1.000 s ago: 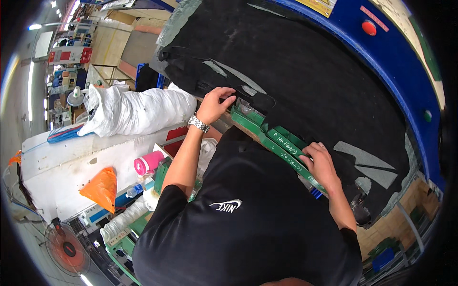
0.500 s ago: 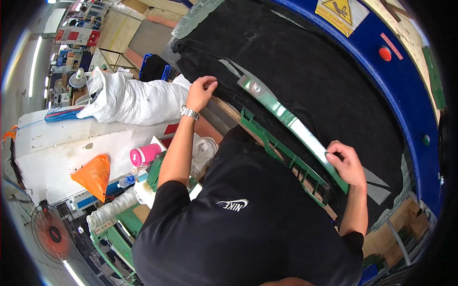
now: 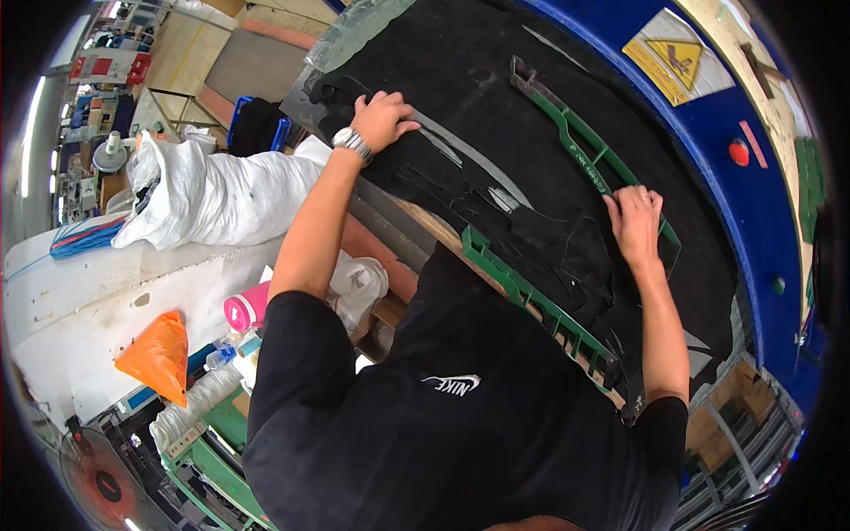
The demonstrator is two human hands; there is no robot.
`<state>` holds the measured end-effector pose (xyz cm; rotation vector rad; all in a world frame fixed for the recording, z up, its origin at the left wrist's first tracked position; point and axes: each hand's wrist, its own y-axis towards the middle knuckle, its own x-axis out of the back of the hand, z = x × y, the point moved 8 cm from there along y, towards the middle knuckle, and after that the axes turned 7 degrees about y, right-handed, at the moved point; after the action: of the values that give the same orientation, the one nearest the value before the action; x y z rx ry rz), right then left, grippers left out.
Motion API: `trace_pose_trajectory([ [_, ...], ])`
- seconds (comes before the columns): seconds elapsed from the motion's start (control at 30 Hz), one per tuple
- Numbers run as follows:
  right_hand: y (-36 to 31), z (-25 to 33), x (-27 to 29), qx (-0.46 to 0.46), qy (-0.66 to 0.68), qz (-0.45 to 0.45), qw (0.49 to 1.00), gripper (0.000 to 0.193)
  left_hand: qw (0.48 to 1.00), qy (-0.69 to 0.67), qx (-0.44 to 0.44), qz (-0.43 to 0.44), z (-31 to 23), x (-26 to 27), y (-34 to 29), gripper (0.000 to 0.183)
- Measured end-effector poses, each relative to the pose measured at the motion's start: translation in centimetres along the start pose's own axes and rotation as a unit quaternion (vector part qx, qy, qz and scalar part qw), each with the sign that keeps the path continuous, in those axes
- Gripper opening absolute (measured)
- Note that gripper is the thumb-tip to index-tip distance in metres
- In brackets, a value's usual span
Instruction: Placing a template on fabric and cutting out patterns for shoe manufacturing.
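Open black fabric (image 3: 496,97) lies left of the green template (image 3: 580,150); the blue rim (image 3: 699,133) blocks its right side.

I'm in a black short-sleeved T-shirt (image 3: 460,425) with a small white logo on it, sleeves ending above my elbows. A silver metal-link wristwatch (image 3: 351,142) sits just below my left hand (image 3: 382,115); my right hand (image 3: 636,221) wears nothing.
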<state>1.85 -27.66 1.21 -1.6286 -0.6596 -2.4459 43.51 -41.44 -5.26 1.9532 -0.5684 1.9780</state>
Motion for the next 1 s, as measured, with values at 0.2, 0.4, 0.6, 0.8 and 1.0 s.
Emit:
trace_pose_trajectory([
  [0.2, 2.4, -0.2, -2.0, -0.006, -0.01, 0.089, 0.996, 0.017, 0.995, -0.069, 0.057, -0.055, 2.9, 0.7, -7.1, 0.031],
  [0.4, 7.7, -5.0, -3.6, -0.072, -0.033, 0.205, 0.976, 0.022, 0.977, -0.099, 0.174, -0.077, 3.9, 0.5, -5.8, 0.03],
  [0.6, 8.0, -3.5, -5.0, -0.054, -0.012, 0.303, 0.951, 0.008, 0.971, -0.019, 0.227, -0.075, 6.4, 0.1, -1.2, 0.033],
  [0.8, 8.2, 0.7, 1.3, -0.037, -0.019, 0.274, 0.961, 0.008, 0.971, 0.022, 0.239, -0.002, 9.6, -1.2, 2.8, 0.054],
  [1.0, 2.7, 0.5, 9.7, -0.13, 0.037, 0.231, 0.964, 0.009, 0.969, 0.041, 0.194, 0.147, 10.1, -1.6, 3.1, 0.097],
])
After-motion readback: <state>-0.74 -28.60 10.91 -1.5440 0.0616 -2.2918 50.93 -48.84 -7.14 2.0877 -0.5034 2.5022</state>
